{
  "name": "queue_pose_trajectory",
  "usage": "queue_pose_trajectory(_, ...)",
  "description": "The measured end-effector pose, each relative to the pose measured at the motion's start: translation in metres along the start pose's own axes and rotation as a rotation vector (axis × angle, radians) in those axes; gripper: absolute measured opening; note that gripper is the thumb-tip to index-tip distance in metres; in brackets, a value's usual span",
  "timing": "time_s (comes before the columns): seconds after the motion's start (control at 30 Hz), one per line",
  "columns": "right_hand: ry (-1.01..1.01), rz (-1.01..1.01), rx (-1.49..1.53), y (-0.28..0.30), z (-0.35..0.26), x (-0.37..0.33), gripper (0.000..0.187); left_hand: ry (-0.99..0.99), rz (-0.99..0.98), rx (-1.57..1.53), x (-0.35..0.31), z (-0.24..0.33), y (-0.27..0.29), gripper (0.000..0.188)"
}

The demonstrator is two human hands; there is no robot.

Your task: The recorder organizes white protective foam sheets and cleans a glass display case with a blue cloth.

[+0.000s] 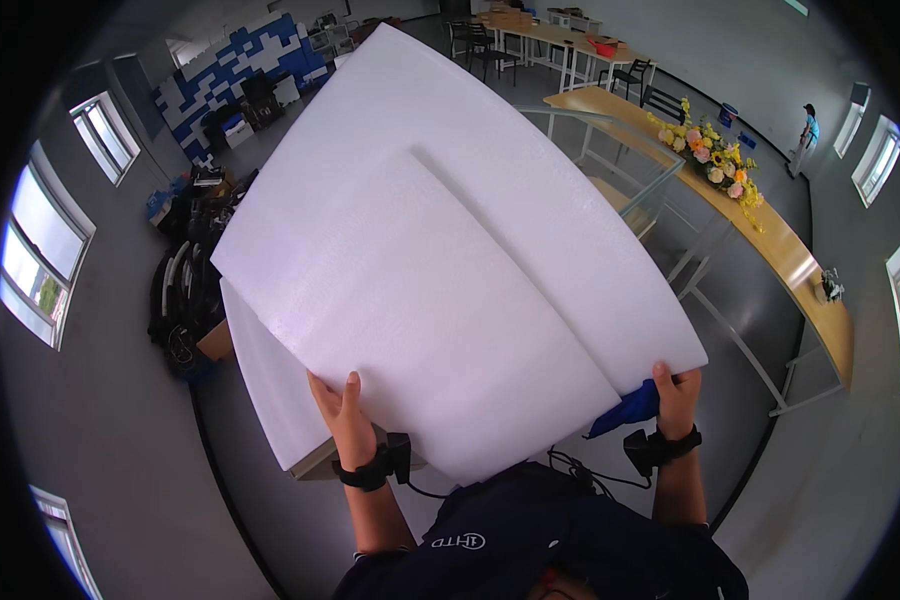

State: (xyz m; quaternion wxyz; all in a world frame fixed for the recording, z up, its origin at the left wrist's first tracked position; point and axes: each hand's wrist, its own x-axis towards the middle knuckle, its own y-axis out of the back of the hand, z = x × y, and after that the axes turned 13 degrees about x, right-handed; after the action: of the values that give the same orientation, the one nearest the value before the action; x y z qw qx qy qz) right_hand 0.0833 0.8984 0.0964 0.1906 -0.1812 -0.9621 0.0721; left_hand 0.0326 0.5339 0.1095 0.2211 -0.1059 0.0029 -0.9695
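Note:
Large white foam sheets (450, 260) fill the middle of the view, two overlapping ones lifted toward me. My left hand (342, 415) grips the near lower edge of the front sheet, thumb on top. My right hand (676, 392) holds the near right corner of the sheet behind, with a blue cloth (630, 408) hanging under it. Another white sheet (270, 390) lies lower down at the left on a table corner (322, 464). Both wrists wear black straps with cables.
A long curved wooden counter (785, 250) with a bunch of flowers (715, 160) runs along the right. A glass-walled frame (620, 160) stands behind the sheets. Black bags and boxes (185, 290) are heaped at the left. A person (806, 130) stands far right; tables and chairs stand at the back.

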Motion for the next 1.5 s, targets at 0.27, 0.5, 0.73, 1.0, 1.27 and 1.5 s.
queue_pose_trajectory(0.27,-0.081,-0.085,0.116,-0.042,0.030,0.048,0.037,-0.056,0.281,0.028,0.012,-0.014,0.023,0.043)
queue_pose_trajectory(0.5,-0.379,-0.127,0.643,-0.069,0.058,0.077,0.045,0.146,0.214,-0.200,0.022,-0.006,0.042,0.040)
queue_pose_trajectory(0.73,-0.456,0.006,0.366,-0.070,0.080,0.110,0.020,0.147,0.254,-0.158,0.027,-0.024,0.062,0.034)
queue_pose_trajectory(1.0,-0.363,0.107,0.234,-0.034,0.075,0.172,0.026,0.082,0.481,-0.049,-0.008,-0.020,0.125,0.035)
queue_pose_trajectory(1.27,-0.319,0.158,0.231,0.007,0.098,0.201,0.026,-0.278,0.683,1.233,-0.062,-0.023,0.159,0.039)
queue_pose_trajectory(1.5,-0.310,0.082,0.216,-0.004,0.122,0.224,0.027,-0.217,0.803,1.284,-0.081,-0.010,0.151,0.039)
